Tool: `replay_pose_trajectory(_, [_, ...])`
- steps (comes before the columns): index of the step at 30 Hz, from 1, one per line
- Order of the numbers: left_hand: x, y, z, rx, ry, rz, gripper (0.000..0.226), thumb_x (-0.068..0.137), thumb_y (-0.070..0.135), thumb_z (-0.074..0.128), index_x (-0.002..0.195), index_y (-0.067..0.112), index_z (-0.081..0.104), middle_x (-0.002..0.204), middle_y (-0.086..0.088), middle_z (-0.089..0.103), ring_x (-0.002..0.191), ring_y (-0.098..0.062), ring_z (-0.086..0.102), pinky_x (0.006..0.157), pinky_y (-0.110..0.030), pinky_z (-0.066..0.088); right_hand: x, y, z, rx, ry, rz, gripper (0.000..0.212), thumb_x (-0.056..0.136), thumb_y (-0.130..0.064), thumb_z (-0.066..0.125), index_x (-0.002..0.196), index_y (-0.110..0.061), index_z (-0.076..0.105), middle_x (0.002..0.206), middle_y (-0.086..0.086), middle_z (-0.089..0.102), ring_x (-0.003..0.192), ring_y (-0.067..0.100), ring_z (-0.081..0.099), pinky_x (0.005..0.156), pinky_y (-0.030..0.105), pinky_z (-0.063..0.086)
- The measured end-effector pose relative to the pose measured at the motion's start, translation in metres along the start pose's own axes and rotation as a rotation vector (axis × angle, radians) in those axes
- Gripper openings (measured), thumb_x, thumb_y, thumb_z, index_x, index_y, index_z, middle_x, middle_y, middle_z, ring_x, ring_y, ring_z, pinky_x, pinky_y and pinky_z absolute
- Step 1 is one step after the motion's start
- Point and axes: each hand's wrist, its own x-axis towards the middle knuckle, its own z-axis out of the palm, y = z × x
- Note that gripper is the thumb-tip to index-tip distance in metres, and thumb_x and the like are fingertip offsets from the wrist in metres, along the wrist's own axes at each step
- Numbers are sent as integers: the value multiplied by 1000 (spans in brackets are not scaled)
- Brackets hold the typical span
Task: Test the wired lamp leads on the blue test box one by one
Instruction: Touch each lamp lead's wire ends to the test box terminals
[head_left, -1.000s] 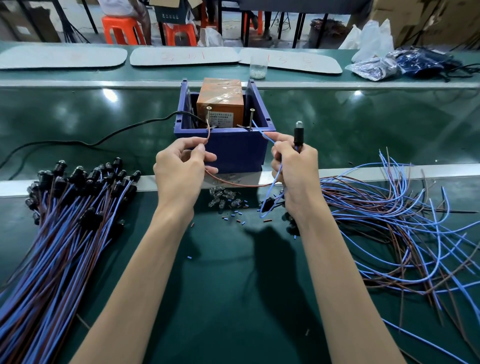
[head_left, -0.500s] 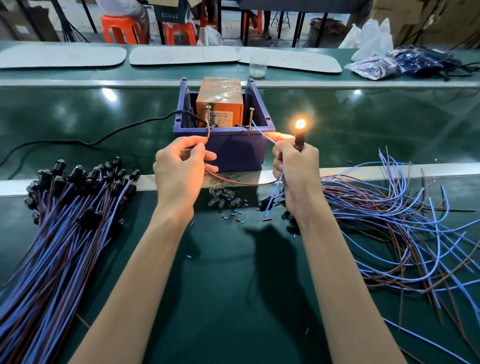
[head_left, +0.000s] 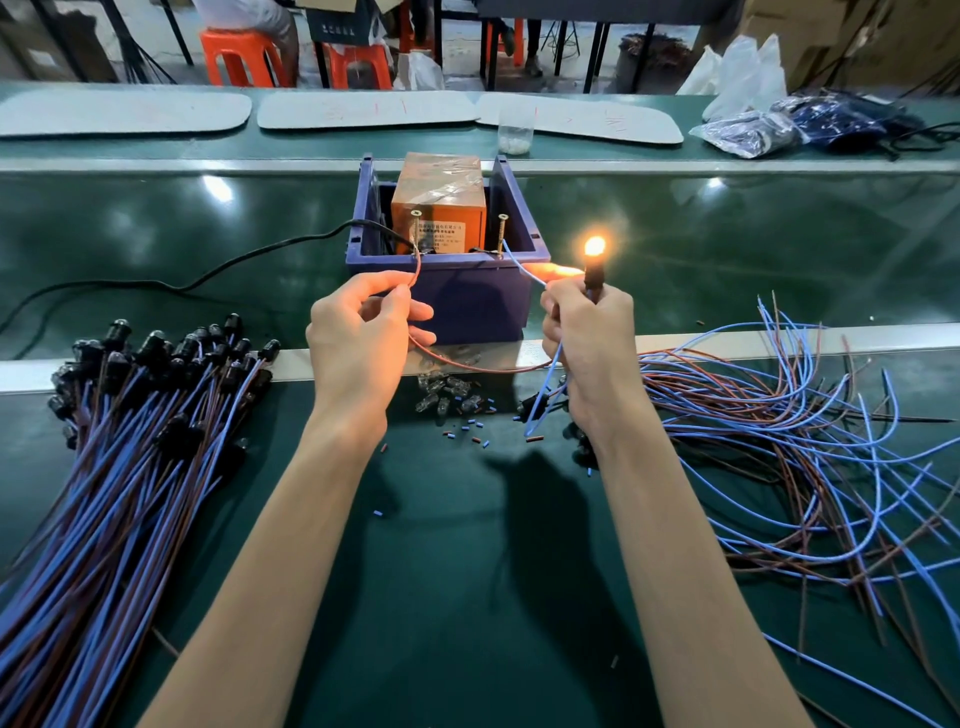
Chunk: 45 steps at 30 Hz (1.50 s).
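My left hand (head_left: 363, 332) pinching brown lead (head_left: 417, 270) against left screw (head_left: 414, 224) of blue test box (head_left: 467, 304) on bench (head_left: 467, 571); my right hand (head_left: 587, 338) gripping lit lamp (head_left: 595, 248), blue lead (head_left: 519, 264) reaching right screw (head_left: 502, 228). Risk: lead slipping off screw, false fail; bare ends touching, short.

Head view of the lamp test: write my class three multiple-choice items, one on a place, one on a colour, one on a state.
1. Relative to the blue test box, the bundle of leads with black holders lies A) inside it B) to its left C) behind it
2. The wire pinched by the left hand is A) reddish-brown B) green C) white
3. The lamp held in the right hand is A) dark B) broken C) lit
Answers: 1 B, its holders show left of the box; 2 A, it shows reddish-brown against the blue box; 3 C, it glows orange.
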Motion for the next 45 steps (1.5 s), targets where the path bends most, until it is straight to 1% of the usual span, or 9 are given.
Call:
replay_pose_trajectory(11, [1, 0, -1, 7, -13, 2, 24, 96, 14, 55, 85, 33, 67, 61, 13, 68, 49, -5, 62, 56, -15, 48, -2, -1, 1, -27, -29, 1, 20, 87, -2, 45, 72, -14, 43, 57, -3, 29, 47, 8, 24, 42, 20, 21])
replay_pose_trajectory(17, [-1, 1, 1, 1, -12, 2, 25, 96, 13, 54, 84, 31, 66, 59, 13, 67, 47, -5, 60, 61, -20, 50, -3, -2, 1, 17, -52, 9, 29, 88, 0, 44, 65, -17, 47, 60, -1, 31, 46, 7, 24, 42, 19, 20])
replay_pose_trajectory(22, [-4, 2, 2, 3, -24, 6, 24, 95, 15, 56, 84, 33, 66, 61, 13, 68, 48, -6, 61, 63, -23, 51, -2, -2, 1, -1, -42, 5, 26, 86, 0, 44, 67, -17, 41, 59, -1, 30, 46, 7, 23, 41, 19, 18])
replay_pose_trajectory(31, [-5, 1, 4, 11, -28, 4, 23, 95, 16, 55, 84, 33, 65, 64, 12, 70, 49, -6, 61, 65, -26, 53, -3, -3, 0, -10, -47, 22, 31, 87, 0, 46, 63, -19, 40, 59, -1, 31, 47, 7, 24, 42, 21, 19])
replay_pose_trajectory(33, [-7, 2, 7, 7, -41, -4, 23, 95, 14, 54, 84, 30, 66, 62, 12, 69, 47, -5, 60, 62, -24, 52, -4, -4, -1, -3, -53, 20, 31, 87, 1, 45, 62, -18, 44, 57, -3, 31, 45, 6, 24, 42, 20, 19])
replay_pose_trajectory(36, [-14, 5, 14, -19, -80, -39, 26, 92, 6, 51, 81, 23, 67, 54, 11, 64, 43, -3, 55, 50, -16, 45, -4, -7, -2, 30, -98, 28, 33, 90, 2, 41, 73, -14, 65, 56, -5, 33, 40, 3, 24, 39, 16, 20])
replay_pose_trajectory(38, [-20, 7, 20, -36, -138, -63, 25, 91, 6, 51, 78, 20, 67, 52, 10, 63, 43, -4, 55, 45, -11, 40, -5, -8, -3, 38, -121, 34, 33, 90, 1, 41, 78, -12, 69, 57, -3, 32, 39, 2, 22, 37, 15, 19])
replay_pose_trajectory(41, [-26, 9, 26, -4, -292, -92, 18, 92, 23, 56, 82, 17, 69, 60, 8, 66, 48, -5, 57, 46, -12, 38, -6, -12, -5, 8, -148, 26, 32, 90, 0, 43, 78, -13, 70, 55, -6, 35, 39, 2, 24, 37, 14, 20])
replay_pose_trajectory(45, [-33, 10, 31, 2, -427, -67, 34, 92, 38, 57, 92, 7, 71, 65, 9, 67, 55, -5, 58, 51, -12, 40, -9, -19, -6, -33, -198, -17, 30, 96, -6, 44, 83, -13, 71, 61, -6, 44, 40, 0, 37, 39, 10, 27])
